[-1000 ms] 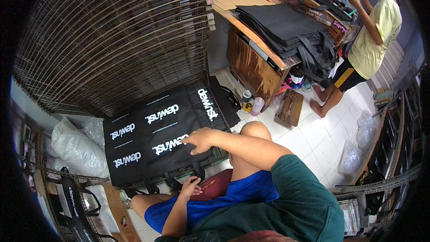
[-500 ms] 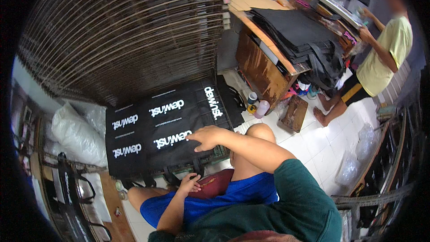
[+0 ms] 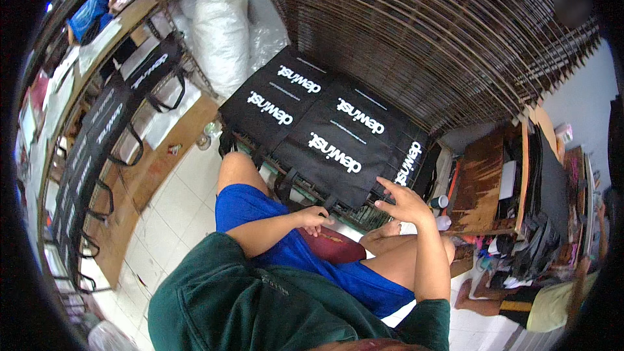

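Several flat black bags with white printing lie together on a low rack [image 3: 302, 185]. My right hand [image 3: 404, 203] is over the near right edge of the front bag [image 3: 331, 159], fingers stretched and apart, holding nothing. I cannot tell whether its fingertips touch the cloth. My left hand [image 3: 313, 220] is low above my lap, beside a black bag handle [image 3: 284, 188] and a maroon cloth item [image 3: 333, 245]. Its fingers are loosely bent, and nothing shows clearly in them.
A tall slatted drying rack [image 3: 416, 32] rises behind the bags. White plastic-wrapped rolls [image 3: 221, 39] stand at the far left. Along the left, more black bags [image 3: 97, 136] lie over a wooden shelf. A wooden table [image 3: 484, 188] and a person in yellow [image 3: 562, 302] are at right.
The view has turned left, so bags and rack appear farther right. My right hand has shifted from the bag's printed face to its near edge. My left hand stays by my lap.
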